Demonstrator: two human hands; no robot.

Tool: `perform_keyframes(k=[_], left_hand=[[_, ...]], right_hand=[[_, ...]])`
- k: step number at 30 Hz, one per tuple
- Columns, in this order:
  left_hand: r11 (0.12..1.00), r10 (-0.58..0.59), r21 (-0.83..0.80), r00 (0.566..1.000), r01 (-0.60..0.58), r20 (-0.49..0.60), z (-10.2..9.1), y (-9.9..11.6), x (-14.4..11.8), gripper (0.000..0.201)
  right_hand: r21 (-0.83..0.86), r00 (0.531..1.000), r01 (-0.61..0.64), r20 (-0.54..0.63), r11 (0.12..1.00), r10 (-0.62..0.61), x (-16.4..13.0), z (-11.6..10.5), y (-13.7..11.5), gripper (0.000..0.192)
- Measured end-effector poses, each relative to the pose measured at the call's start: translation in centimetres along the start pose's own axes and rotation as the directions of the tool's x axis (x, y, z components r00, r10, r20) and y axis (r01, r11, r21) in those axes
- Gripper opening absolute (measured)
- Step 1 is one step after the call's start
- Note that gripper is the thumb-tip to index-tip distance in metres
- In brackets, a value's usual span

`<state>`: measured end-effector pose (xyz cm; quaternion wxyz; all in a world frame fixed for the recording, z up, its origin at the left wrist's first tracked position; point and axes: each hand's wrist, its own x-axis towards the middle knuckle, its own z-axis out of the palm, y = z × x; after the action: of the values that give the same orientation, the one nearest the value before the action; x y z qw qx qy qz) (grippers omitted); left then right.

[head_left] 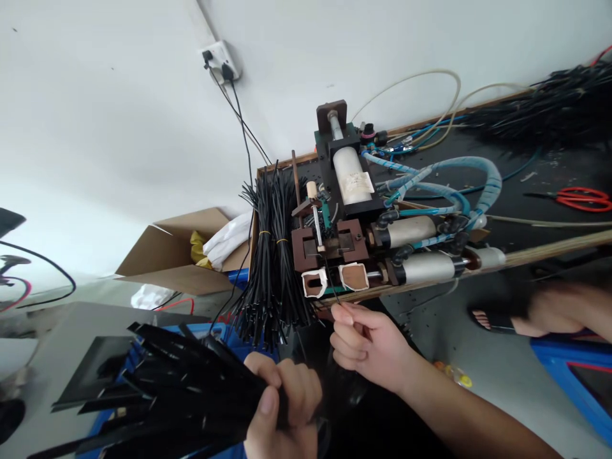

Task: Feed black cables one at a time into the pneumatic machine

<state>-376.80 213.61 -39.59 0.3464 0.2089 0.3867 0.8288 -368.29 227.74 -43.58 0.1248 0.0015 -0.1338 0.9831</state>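
Wire, thin, black and flexible, extends from the right hand between two white-rimmed pads at the near side of the machine. The right hand pinches this wire between thumb and forefinger. The left hand, at near left, is closed around a thick bundle of black strands; the cut ends fan out leftward. The machine combines smooth pale cylinders, brown angular blocks and curved, blue-wrapped hoses. Two tied bunches of wire stand to its left. Farther left, an open cardboard box contains white wrapping and yellow material. A wooden strip forms the near bench edge; the right hand is just on its near side. A gap separates the hands.
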Motion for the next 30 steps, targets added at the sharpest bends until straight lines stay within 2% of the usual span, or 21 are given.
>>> perform_keyframes(k=[8,19,30], left_hand=[[1.0,-0.015,0.018,1.0,0.014,0.025,-0.05,0.17,0.15,0.017],[1.0,-0.01,-0.025,1.0,0.01,0.001,-0.19,0.01,0.46,0.016],[0.999,-0.033,-0.029,0.999,0.033,-0.001,-0.38,-0.27,0.61,0.015]], right_hand=[[-0.047,0.999,-0.004,-0.045,0.999,0.002,0.34,0.2,-0.03,0.033],[-0.02,1.0,0.006,-0.001,1.0,-0.006,0.53,0.04,-0.05,0.03],[-0.045,0.998,0.032,-0.05,0.998,-0.034,0.69,0.17,0.31,0.03]])
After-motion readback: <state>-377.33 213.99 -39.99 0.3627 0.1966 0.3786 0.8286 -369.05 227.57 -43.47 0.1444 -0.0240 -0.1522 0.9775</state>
